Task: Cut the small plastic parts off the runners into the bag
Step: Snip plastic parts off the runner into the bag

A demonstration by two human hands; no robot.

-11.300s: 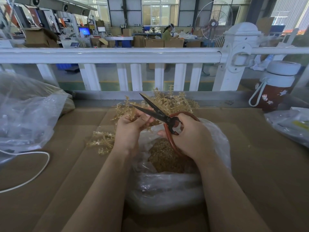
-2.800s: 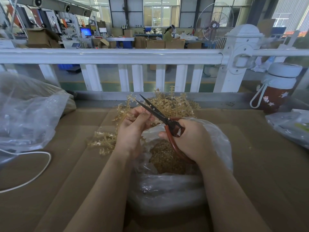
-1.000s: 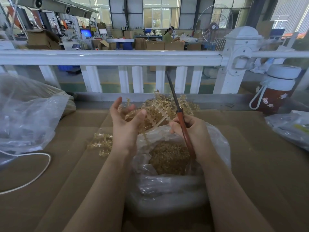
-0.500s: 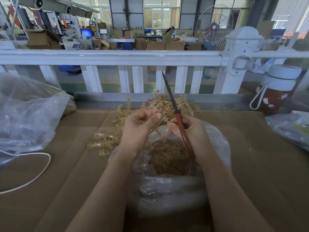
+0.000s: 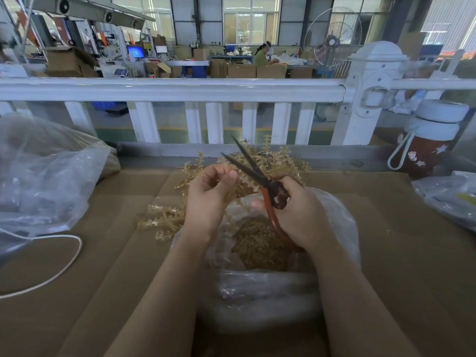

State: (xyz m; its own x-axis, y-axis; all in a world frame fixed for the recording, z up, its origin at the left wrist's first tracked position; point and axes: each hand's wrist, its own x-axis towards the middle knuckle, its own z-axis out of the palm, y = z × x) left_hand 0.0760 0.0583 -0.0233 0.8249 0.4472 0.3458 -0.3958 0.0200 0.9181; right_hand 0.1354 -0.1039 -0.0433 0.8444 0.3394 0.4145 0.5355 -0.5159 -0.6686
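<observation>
At far left a clear sack (image 5: 43, 181) slumps on the desk (image 5: 399, 253). Bare-looking runners (image 5: 164, 219) lie just beside the left hand (image 5: 210, 193), which pinches a fresh runner (image 5: 247, 182) over the bag (image 5: 337, 222). The right hand (image 5: 296, 212) grips the scissors (image 5: 253, 171), blades parted. Cut parts (image 5: 257, 244) already fill the bag; the pile (image 5: 280, 161) behind seems uncut, so plenty is left.

- Before us on the brown cardboard-covered table (image 5: 386, 253) stands the open clear plastic bag (image 5: 342, 228), small tan plastic parts (image 5: 257, 243) inside.
- Behind it lies the heap of tan plastic runners (image 5: 278, 161).
- Far right stands a white-capped red bottle (image 5: 430, 140); left, a white cord (image 5: 64, 264).
</observation>
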